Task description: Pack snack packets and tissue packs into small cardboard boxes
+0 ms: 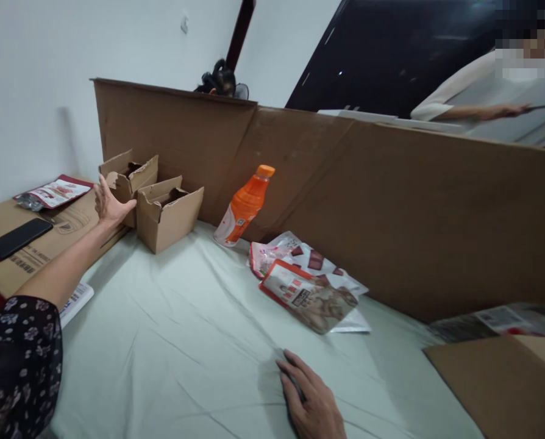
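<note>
My left hand [110,206] reaches out with thumb and fingers spread wide, in front of the rear small cardboard box [144,174]. Whether it touches that box I cannot tell. Close to its thumb stands a second open-topped cardboard box [172,219], with something dark inside. My right hand [313,396] lies low over the pale green cloth [185,341], fingers stretched and slightly apart. A dark patch shows between its fingers, too unclear to name. Beyond it are a food pouch with a red edge [309,296] and other packets [316,259].
An orange drink bottle [245,204] stands tilted in view before a tall cardboard partition [414,213]. On a flat carton [78,222] at left lie a black phone [16,238] and a red-and-white packet [60,192]. Cardboard [496,381] lies at right. Two people are behind the partition.
</note>
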### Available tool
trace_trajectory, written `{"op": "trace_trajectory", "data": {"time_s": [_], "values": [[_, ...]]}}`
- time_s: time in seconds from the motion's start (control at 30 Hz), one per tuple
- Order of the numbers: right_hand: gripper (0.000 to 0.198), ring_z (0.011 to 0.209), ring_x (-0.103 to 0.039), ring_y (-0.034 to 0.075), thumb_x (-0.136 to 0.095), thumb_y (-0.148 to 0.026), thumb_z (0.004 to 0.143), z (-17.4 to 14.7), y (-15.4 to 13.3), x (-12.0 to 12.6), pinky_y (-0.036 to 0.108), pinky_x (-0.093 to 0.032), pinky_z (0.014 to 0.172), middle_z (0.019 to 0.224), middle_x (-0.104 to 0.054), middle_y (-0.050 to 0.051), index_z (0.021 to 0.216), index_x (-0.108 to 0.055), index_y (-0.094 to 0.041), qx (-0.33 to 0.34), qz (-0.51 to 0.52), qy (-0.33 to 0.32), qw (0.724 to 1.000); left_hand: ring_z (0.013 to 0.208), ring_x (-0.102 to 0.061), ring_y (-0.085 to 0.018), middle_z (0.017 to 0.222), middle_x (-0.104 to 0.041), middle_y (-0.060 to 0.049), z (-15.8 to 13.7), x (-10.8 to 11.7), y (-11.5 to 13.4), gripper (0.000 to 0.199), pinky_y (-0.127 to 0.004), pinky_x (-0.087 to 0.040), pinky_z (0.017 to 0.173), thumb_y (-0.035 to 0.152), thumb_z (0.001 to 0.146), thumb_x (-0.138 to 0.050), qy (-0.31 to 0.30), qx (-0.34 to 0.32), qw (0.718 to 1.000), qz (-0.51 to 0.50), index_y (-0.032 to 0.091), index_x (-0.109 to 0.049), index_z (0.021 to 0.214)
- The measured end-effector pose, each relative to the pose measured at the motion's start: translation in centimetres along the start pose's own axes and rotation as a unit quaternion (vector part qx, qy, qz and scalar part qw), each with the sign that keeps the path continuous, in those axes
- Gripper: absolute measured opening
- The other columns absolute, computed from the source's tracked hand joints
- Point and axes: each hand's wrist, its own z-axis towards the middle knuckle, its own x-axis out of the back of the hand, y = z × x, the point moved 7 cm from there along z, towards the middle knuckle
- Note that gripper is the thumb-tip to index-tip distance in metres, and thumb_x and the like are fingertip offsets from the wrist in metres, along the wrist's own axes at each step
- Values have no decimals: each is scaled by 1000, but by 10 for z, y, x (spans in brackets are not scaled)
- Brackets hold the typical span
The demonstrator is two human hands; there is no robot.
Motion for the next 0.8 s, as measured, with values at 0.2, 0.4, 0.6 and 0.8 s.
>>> {"op": "trace_trajectory", "data": {"time_s": [0.2,0.4,0.6,0.8], "values": [[47,109,-73,31,-42,-49,103,-1,0,2,49,-60,87,124,-75,14,104,-80,-23,0,0,0,1000,154,-28,-45,164,-30,-27,36,8,-14,134,-62,-28,124,26,56,-81,-12,4,1000,-20,12,-4,165],[46,108,-74,30,-43,-49,103,0,1,1,48,-60,86,123,-76,14,103,-80,-23,3,5,10,1000,160,-10,-43,171,-14,-24,1,32,-7,128,-57,-11,130,41,62,-84,-19,-80,995,-50,12,-13,164],[46,108,-74,30,-42,-47,102,2,-1,0,47,-60,86,122,-76,14,103,-81,-22,-3,4,7,1000,156,-27,-42,168,-26,-24,-60,-19,11,143,-54,-24,127,56,53,-93,-93,-173,973,-122,18,-11,164],[43,109,-73,30,-43,-45,100,2,3,-4,49,-61,88,124,-75,14,102,-81,-22,-20,10,-6,1000,152,-30,-48,164,-27,-29,-45,-69,37,140,-63,-27,123,36,57,-90,-98,-151,967,-178,15,-3,165]]}}
